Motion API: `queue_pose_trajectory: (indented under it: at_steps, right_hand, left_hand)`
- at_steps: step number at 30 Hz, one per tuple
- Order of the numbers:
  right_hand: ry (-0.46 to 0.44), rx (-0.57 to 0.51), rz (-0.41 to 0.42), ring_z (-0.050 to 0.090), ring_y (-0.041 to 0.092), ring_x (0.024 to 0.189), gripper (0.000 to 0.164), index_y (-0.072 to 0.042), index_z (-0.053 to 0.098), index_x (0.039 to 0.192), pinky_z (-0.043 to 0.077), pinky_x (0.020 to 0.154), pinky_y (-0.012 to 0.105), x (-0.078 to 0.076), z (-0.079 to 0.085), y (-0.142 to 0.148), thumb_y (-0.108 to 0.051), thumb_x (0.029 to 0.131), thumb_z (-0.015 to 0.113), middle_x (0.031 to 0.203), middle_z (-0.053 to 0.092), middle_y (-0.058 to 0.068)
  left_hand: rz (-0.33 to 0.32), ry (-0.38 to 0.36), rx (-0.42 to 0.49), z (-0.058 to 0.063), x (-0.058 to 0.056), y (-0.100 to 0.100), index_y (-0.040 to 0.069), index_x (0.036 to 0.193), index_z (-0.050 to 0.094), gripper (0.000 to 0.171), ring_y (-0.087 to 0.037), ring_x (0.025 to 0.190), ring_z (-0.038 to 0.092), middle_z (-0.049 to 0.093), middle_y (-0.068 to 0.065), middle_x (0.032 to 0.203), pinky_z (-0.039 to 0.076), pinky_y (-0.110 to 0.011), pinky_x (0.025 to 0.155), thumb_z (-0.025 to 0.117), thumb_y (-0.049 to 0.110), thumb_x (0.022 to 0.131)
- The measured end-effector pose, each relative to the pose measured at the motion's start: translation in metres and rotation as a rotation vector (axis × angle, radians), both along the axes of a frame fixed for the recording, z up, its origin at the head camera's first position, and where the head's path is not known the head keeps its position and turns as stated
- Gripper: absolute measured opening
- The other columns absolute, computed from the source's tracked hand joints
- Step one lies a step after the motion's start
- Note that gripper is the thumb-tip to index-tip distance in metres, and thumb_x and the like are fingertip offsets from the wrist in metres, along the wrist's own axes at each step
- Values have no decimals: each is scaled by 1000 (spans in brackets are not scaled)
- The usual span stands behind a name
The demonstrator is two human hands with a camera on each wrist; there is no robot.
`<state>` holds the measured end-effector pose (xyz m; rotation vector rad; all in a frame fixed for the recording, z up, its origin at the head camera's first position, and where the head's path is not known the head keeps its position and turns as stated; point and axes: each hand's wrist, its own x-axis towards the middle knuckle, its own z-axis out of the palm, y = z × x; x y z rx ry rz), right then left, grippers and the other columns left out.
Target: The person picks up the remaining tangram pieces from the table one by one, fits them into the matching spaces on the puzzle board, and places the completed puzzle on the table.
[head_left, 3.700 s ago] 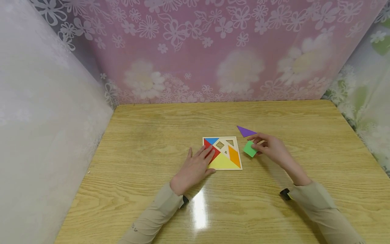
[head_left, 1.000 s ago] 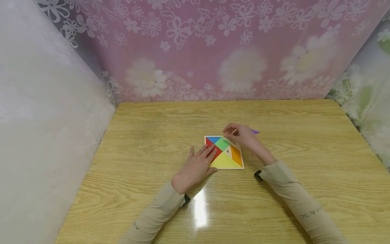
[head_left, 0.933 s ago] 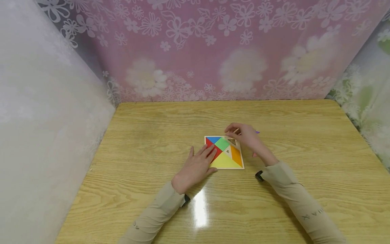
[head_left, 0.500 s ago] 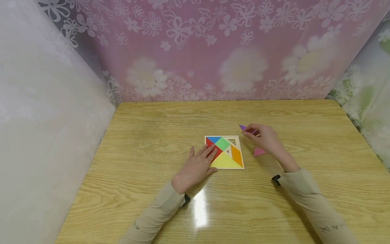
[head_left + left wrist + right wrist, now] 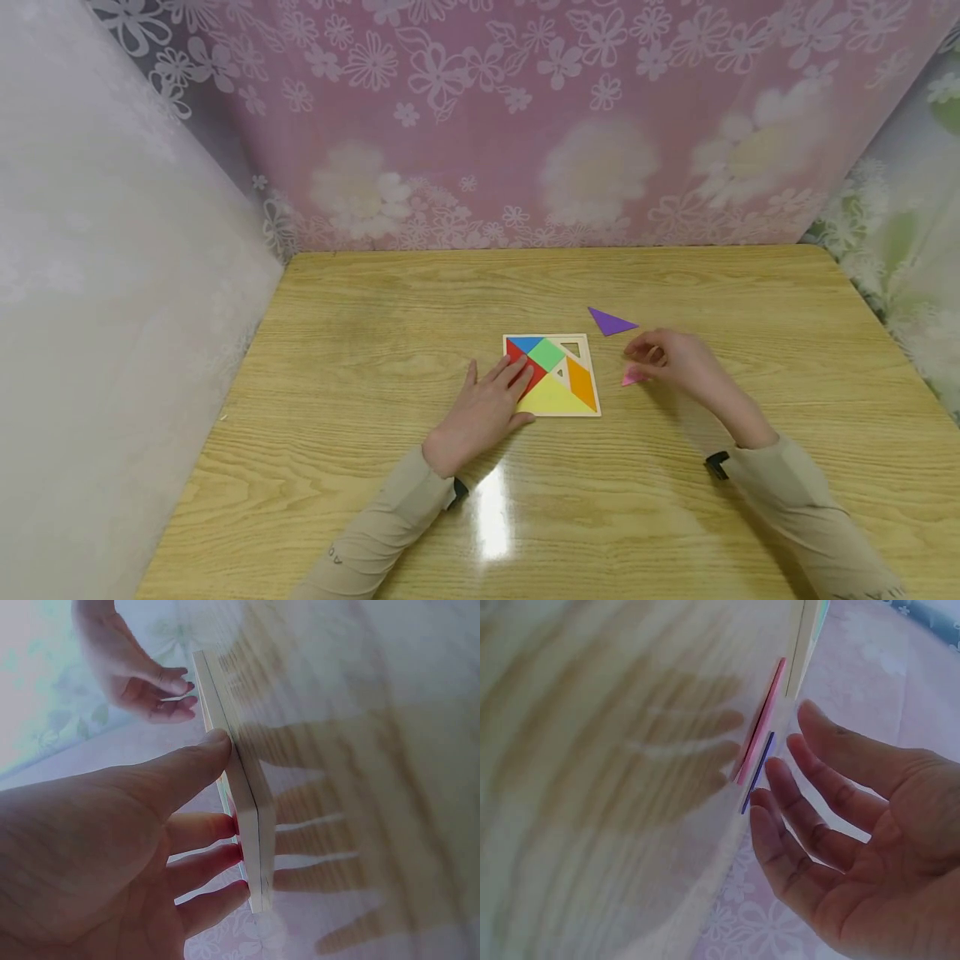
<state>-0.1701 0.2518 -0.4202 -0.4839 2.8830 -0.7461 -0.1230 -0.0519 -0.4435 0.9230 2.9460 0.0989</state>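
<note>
My left hand lies over the left side of a square tangram board. Its straight fingers press on the red piece, and the thumb touches the near edge. Blue, green, yellow and orange pieces sit in the board. Two recesses with cut-through holes show. Right of the board, my right hand hovers over a pink triangle, which it partly hides. In the right wrist view its loosely bent fingers stand apart from the pink piece.
A purple triangle lies flat on the wooden table, just beyond the board's far right corner. Behind the table hangs a pink flowered cloth, with a pale cloth along the left side.
The green piece has gone from my right hand into the board. That hand has since passed over the purple triangle and moved back right to the pink one. The left hand stays put.
</note>
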Motion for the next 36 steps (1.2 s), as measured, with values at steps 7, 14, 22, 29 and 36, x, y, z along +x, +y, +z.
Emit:
queue_pose_trajectory:
  at_steps: [7, 14, 22, 29, 36]
  right_hand:
    - [5, 88, 28, 56, 19, 75, 27, -9, 67, 96, 45, 68, 35, 2, -6, 6, -19, 73, 77, 87, 63, 5]
    - [-32, 71, 27, 53, 16, 70, 27, -8, 62, 90, 42, 63, 31, 0, -9, 6, -18, 71, 79, 80, 60, 3]
    - [-57, -13, 41, 54, 14, 72, 15, -10, 59, 89, 45, 66, 29, -3, -12, 11, -13, 80, 71, 79, 61, 1]
    - [-43, -137, 0, 61, 21, 81, 12, -9, 65, 96, 49, 70, 29, -7, -6, 11, -15, 86, 65, 86, 65, 5]
    - [-200, -298, -114, 64, 22, 95, 33, -10, 64, 112, 50, 74, 30, -7, 1, 5, -32, 88, 61, 112, 62, 12]
  left_hand:
    - [-2, -1, 1, 0, 0, 0, 15, 144, 33, 67, -23, 137, 28, 29, -2, 150, 21, -59, 105, 50, 50, 89]
    - [-1, -7, 3, -1, 0, 0, 15, 144, 32, 67, -23, 137, 27, 28, -2, 150, 20, -59, 105, 50, 50, 89]
    - [2, -11, -1, -1, 0, 0, 16, 144, 33, 66, -22, 137, 27, 29, -1, 150, 21, -59, 106, 50, 50, 89]
    - [6, -20, 2, 1, 1, 0, 16, 144, 32, 67, -23, 137, 26, 28, -1, 150, 20, -59, 106, 50, 50, 89]
    - [5, -20, 1, 1, 1, 0, 16, 144, 32, 68, -22, 138, 26, 27, -1, 150, 19, -59, 106, 50, 50, 89]
